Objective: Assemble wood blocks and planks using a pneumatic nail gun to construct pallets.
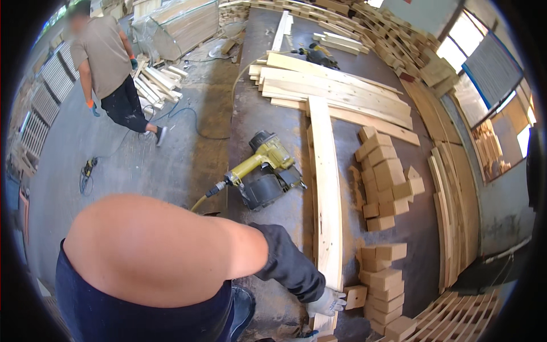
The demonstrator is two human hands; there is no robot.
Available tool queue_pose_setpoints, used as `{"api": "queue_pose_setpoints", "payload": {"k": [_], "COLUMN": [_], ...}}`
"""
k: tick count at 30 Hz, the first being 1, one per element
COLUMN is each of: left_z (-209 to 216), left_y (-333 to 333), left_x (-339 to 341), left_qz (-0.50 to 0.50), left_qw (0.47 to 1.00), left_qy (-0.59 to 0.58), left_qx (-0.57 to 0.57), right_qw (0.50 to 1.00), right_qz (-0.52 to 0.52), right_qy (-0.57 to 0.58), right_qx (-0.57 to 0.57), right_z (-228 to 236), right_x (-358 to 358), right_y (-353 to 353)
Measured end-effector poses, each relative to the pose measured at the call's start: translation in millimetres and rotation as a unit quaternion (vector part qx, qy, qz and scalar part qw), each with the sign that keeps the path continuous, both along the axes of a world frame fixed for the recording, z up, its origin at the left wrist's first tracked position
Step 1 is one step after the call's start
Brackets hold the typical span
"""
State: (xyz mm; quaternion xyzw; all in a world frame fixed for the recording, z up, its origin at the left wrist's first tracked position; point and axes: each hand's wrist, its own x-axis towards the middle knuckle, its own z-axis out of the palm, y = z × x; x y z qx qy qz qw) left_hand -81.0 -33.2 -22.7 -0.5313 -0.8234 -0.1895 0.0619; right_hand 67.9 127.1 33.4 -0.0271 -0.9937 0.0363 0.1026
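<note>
Gloved left hand on plank

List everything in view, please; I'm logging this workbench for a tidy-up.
long plank: one, pale wood, lengthwise on the dark bench
nail gun: one, yellow and black, left of the plank, hose attached
wood blocks: many, tan, stacked right of the plank
board pile: several, pale, far end of bench
bench: one, dark brown
co-worker: one, standing on the floor, upper left
left hand: light glove, dark sleeve, grip on the plank's near end
right hand: not in view
</note>
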Motion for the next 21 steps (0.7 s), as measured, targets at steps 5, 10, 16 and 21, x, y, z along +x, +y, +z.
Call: {"api": "queue_pose_setpoints", "payload": {"k": [5, 10, 16, 21], "left_z": [42, 65, 37, -12], "left_y": [-130, -356, -462, -453], "left_x": [29, 72, 138, 143], "left_qz": [0.114, 0.414, 0.76, 0.648], "left_qw": [0.979, 0.888, 0.582, 0.544], "left_qy": [-0.058, 0.091, -0.211, -0.414], "left_qx": [0.158, 0.18, 0.197, 0.337], "right_qw": [0.997, 0.994, 0.947, 0.954], "right_qz": [0.054, 0.097, 0.164, 0.158], "right_qy": [0.039, 0.041, -0.275, -0.255], "right_qx": [0.024, -0.026, 0.01, 0.02], "right_z": [-14, -3, -30, -8], "right_x": [4, 2, -18, -33], "right_y": [6, 19, 89, 63]}}
